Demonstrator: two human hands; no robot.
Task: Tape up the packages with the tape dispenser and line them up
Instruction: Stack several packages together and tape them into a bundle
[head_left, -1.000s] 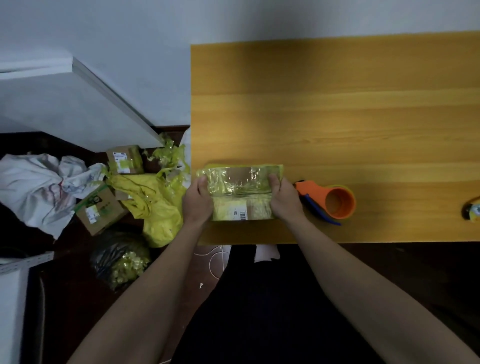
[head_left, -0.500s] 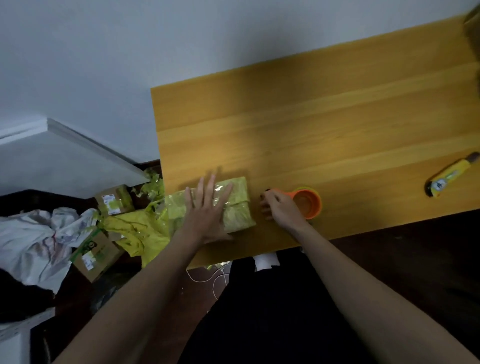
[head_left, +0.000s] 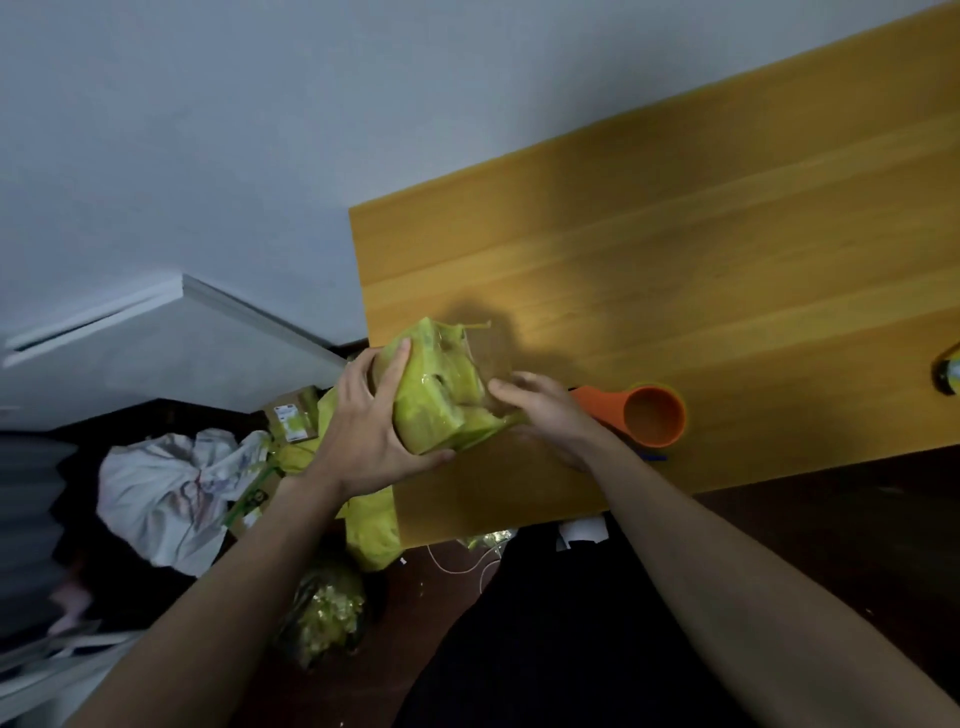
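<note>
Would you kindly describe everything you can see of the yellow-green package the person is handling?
The package is a blocky parcel wrapped in yellow-green plastic with glossy clear tape over it. It is lifted and tilted above the near left corner of the wooden table. The left hand grips its left side, fingers on top and thumb underneath. The right hand touches its right end, where the wrap bunches into a loose tail.

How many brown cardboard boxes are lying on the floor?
2: one cardboard box just left of the left hand, another box partly under the forearm. More may hide beneath the yellow bags.
</note>
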